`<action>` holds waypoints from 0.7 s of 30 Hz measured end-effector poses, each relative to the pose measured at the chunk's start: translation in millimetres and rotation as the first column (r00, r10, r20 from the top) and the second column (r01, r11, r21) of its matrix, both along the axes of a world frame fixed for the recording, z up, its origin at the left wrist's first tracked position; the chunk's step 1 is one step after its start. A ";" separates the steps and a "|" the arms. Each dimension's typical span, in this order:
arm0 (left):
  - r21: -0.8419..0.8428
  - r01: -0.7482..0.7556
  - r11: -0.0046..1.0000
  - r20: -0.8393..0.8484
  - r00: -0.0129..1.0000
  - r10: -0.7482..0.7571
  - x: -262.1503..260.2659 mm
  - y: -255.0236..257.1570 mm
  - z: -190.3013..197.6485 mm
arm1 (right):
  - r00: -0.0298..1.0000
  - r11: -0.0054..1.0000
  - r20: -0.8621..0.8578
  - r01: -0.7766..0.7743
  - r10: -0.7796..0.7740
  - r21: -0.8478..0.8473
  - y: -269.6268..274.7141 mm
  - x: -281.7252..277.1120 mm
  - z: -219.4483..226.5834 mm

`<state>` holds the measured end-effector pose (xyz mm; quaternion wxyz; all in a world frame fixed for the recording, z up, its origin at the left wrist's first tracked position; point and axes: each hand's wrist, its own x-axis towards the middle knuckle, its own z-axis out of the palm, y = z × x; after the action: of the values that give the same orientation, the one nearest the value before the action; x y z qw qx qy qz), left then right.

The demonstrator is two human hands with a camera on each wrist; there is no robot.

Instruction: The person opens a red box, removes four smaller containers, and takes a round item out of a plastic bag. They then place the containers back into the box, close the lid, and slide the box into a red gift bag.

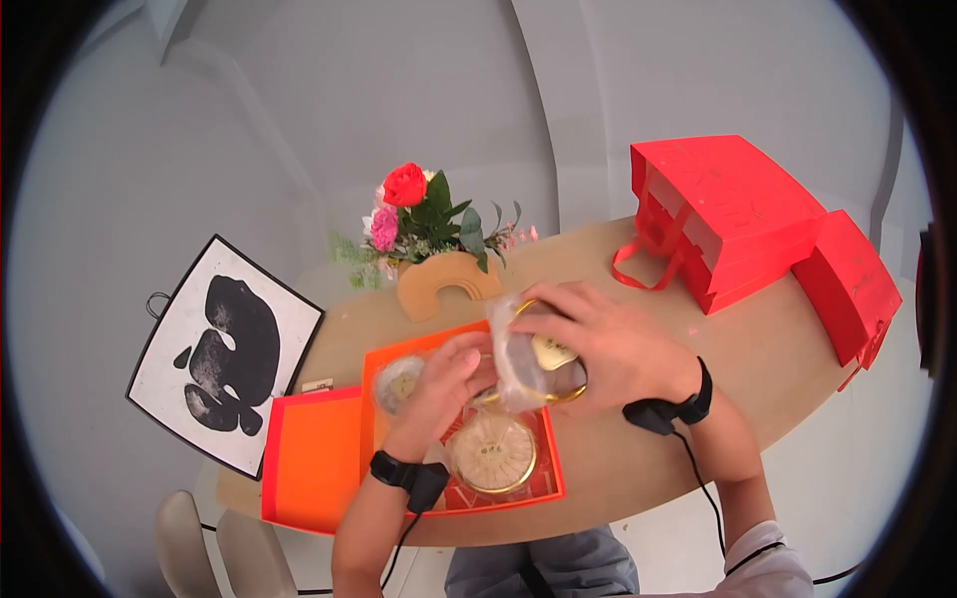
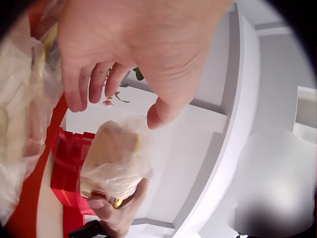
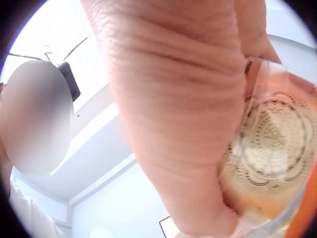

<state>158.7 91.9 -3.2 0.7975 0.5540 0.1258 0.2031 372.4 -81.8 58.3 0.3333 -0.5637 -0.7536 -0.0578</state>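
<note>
My right hand (image 1: 628,349) grips a round gold-rimmed container (image 1: 510,349) in clear plastic wrap, tilted on its side above the orange box (image 1: 555,458). In the right wrist view, an ornate ring pattern shows through the clear container (image 3: 272,144) beside the palm. My left hand (image 1: 446,384) hovers over the box with relaxed, parted fingers. The left wrist view shows the left hand (image 2: 131,54) holding nothing, apart from the wrapped container (image 2: 111,153). Inside the box lie a pleated, gold-rimmed round container (image 1: 493,451) and another wrapped round one (image 1: 399,384), partly behind the left hand.
An orange panel (image 1: 314,453) lies left of the box. A framed black-and-white picture (image 1: 234,359) leans at the far left. Flowers (image 1: 406,186) stand with a tan arch-shaped vase (image 1: 439,284) behind the box. A red gift bag (image 1: 733,219) lies at the back right.
</note>
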 end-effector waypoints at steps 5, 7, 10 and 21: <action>-0.124 0.087 0.988 0.086 0.993 -0.076 -9.0 -5.3 -4.6 | 0.994 0.999 0.102 0.023 -0.026 0.028 19.4 -25.4 9.0; -0.106 0.116 0.988 0.139 0.985 -0.101 -11.6 -6.1 -7.2 | 0.993 0.999 0.110 0.042 -0.044 0.025 23.6 -31.7 7.2; -0.137 0.072 0.988 0.121 0.991 -0.056 -12.3 -4.3 -12.1 | 0.990 0.997 0.118 0.078 -0.080 0.018 25.3 -37.1 3.5; -0.188 0.015 0.982 0.135 0.991 0.011 -14.0 -0.1 -9.8 | 0.994 0.995 0.058 0.087 -0.090 0.045 25.8 -46.2 7.4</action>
<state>144.7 91.7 -13.0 0.8534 0.4608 0.0896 0.2267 326.2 -56.0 65.7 0.3195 -0.5873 -0.7361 -0.1052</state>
